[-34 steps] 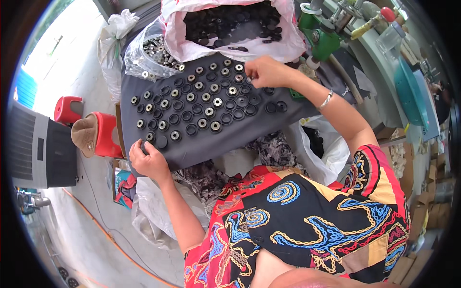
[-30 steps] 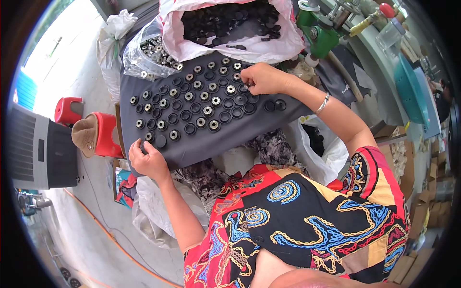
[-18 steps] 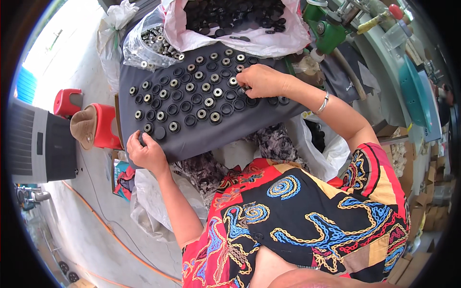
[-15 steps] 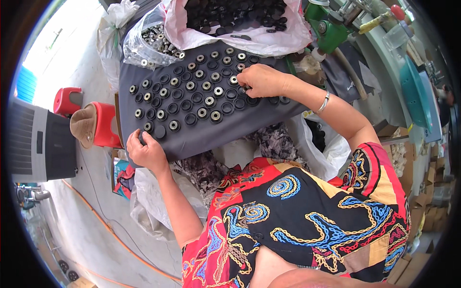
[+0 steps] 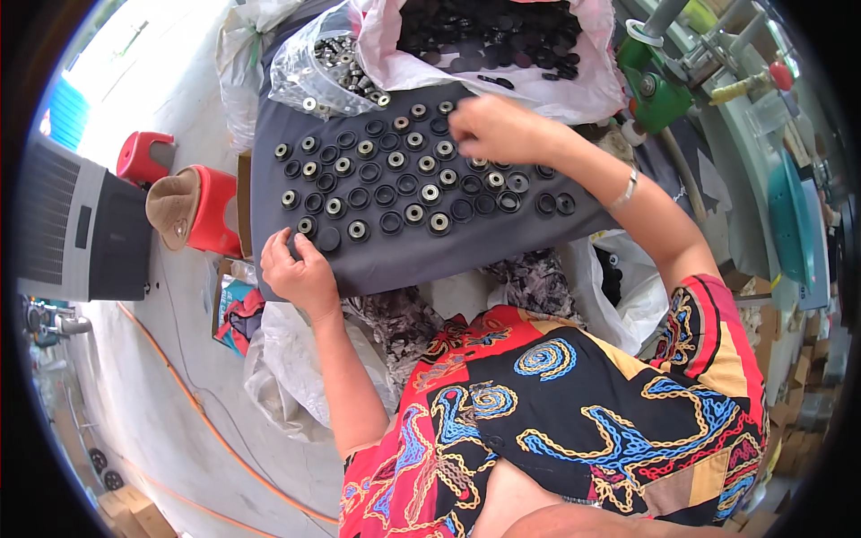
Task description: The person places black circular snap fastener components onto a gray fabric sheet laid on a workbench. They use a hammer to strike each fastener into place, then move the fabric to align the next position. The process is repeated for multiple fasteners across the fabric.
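Observation:
Rows of small black rings [image 5: 385, 195], several with silver bearings [image 5: 439, 223] seated in them, cover a dark grey cloth-topped table [image 5: 377, 260]. My left hand [image 5: 300, 273] rests at the table's near left edge, fingers curled and thumb bent in; what they close on is hidden. Just right of its fingertips lies a flat black disc [image 5: 329, 238]. My right hand [image 5: 502, 130] hovers over the far right rings, fingers bent down. Motion blurs its fingertips, and I cannot see whether they hold anything.
At the back sit a pink-white sack of black discs [image 5: 484, 36] and a clear bag of bearings [image 5: 336, 67]. A green machine [image 5: 659, 99] stands at right. Red stools [image 5: 211, 211], one with a brown hat [image 5: 175, 202], stand left. A white bag [image 5: 641, 287] hangs near my lap.
The whole view has shifted, so the table sits farther right. My right hand has moved toward the back of the rows, uncovering rings at the right. My left hand stays by the near left edge.

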The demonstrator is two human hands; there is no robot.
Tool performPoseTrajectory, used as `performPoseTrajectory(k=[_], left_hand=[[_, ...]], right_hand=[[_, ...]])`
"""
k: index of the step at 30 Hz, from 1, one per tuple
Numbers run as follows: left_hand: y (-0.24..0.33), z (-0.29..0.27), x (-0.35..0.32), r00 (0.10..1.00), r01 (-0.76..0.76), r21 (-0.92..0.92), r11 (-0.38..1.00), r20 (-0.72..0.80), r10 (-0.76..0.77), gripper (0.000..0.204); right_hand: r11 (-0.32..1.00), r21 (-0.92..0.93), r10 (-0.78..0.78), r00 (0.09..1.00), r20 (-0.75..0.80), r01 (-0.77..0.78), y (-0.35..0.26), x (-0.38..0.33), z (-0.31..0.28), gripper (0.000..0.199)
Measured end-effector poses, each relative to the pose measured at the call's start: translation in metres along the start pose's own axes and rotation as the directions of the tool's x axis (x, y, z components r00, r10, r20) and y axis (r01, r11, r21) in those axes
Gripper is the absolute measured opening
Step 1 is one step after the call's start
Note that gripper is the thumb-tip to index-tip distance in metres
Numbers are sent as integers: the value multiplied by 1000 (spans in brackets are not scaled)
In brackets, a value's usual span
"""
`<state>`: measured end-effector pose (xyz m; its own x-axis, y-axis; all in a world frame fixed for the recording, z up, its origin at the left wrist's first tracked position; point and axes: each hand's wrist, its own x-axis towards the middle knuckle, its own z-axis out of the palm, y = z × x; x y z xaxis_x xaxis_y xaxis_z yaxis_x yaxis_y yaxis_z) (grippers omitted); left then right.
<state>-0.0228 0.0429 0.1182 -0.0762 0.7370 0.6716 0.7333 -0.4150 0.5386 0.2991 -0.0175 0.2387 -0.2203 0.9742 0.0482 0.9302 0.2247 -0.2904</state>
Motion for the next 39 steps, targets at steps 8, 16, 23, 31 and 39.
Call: performPoseTrajectory(k=[8, 16, 23, 31, 39], left_hand=[[0, 0, 0, 1000, 17, 4, 1000, 8, -17, 18], [3, -2, -1, 1000, 11, 7, 1000, -6, -11, 17], [4, 0, -1, 1000, 10, 20, 1000, -13, -10, 17], [-1, 0, 1, 999, -42, 56, 998, -20, 43, 14], [-7, 8, 1, 997, -83, 71, 994, 14, 82, 15]], right_hand=[[1000, -14, -29, 939, -343, 25, 18, 161, 41, 17], [932, -362, -61, 970, -236, -30, 20, 202, 55, 15], [940, -339, -61, 957, -282, -40, 24, 200, 52, 15], [989, 119, -11, 842, -539, 90, 40, 124, 7, 20], [728, 546, 593, 781, -197, -415, 45, -114, -3, 19]])
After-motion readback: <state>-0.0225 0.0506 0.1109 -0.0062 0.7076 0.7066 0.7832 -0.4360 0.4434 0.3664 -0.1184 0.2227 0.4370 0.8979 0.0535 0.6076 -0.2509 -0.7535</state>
